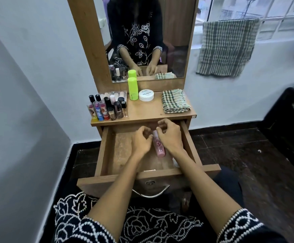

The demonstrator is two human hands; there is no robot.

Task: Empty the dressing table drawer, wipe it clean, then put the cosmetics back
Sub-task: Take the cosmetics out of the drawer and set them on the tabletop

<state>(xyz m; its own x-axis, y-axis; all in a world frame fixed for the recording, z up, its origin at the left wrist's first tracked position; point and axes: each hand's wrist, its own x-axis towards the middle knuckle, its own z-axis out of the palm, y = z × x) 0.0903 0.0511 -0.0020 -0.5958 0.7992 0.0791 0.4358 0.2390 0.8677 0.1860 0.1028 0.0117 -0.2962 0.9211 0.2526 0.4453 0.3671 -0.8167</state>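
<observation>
The wooden drawer (106, 155) of the dressing table is pulled out towards me. A pink bottle (159, 148) lies on its dusty floor, right of centre. My right hand (170, 137) pinches the bottle's top end with curled fingers. My left hand (141, 142) sits just left of the bottle, fingers loosely curled, thumb against its side. On the tabletop stand a clear organiser of nail polishes and lipsticks (107, 106), a green bottle (132, 89) and a white jar (146, 95). A folded checked cloth (175, 103) lies on the tabletop's right side.
A mirror (142, 41) rises behind the tabletop. A checked towel (226, 48) hangs at the window on the right. Something white (175, 163) shows in the drawer's near right corner under my forearm. The metal drawer handle (150, 192) faces my lap. A wall stands close on the left.
</observation>
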